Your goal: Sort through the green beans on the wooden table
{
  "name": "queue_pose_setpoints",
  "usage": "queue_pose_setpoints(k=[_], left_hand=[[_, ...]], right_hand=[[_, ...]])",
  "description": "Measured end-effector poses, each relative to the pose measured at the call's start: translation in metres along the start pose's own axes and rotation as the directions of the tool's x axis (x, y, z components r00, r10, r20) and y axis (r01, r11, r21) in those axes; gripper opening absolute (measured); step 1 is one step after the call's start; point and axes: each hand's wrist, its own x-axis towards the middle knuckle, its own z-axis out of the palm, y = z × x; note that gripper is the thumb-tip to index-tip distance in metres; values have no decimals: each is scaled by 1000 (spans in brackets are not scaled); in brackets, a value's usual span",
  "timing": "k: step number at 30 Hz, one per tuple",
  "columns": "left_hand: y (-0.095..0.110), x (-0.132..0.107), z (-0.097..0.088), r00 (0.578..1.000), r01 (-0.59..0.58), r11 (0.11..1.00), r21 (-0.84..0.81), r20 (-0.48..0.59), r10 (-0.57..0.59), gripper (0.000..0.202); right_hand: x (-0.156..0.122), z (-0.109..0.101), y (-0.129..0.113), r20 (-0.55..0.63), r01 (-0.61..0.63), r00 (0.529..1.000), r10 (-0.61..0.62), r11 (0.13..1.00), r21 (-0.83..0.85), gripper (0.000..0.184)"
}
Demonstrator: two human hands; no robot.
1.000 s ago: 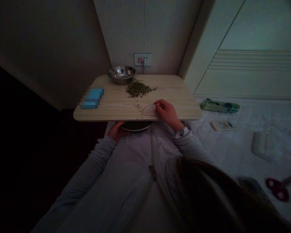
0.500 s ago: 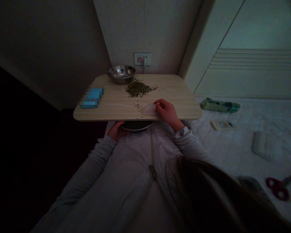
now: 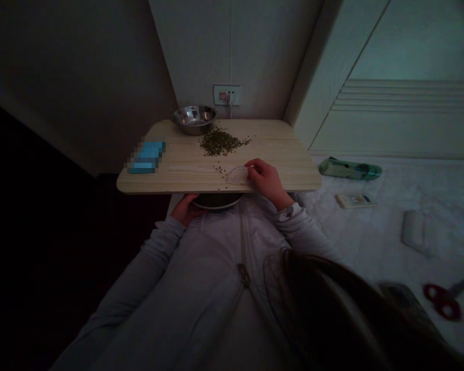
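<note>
My right hand rests near the front edge of a small wooden table, fingers closed on a pale flat scraper-like piece. My left hand is under the table's front edge, gripping the rim of a bowl held just below the edge. A pile of small green beans lies in the middle of the table, with a few loose ones trailing toward the pale piece. A steel bowl stands at the back of the table.
A blue object lies on the table's left side. A wall socket is behind the table. On the white bedding to the right lie a green item, a small card, a white block and red-handled scissors.
</note>
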Motion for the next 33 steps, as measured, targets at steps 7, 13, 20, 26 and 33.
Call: queue_pose_setpoints(k=[7,13,20,26,33], left_hand=[[1,-2,1,1000,8,1000,3,-1,-8,15],[0,-1,0,1000,3,1000,9,5,-3,18],[0,-2,1,1000,-2,1000,15,-5,2,21],[0,-1,0,1000,10,1000,0,-12,-10,16],[0,-1,1,1000,7,1000,-4,6,-7,12]], right_hand=[[0,0,-1,1,-15,1000,15,1000,10,24],[-1,0,-1,9,-26,1000,26,999,24,24],[-1,-1,-2,12,-20,1000,20,1000,17,25],[-1,-1,-3,3,-20,1000,20,1000,3,24],[-1,-1,-3,6,-7,1000,7,1000,3,25]])
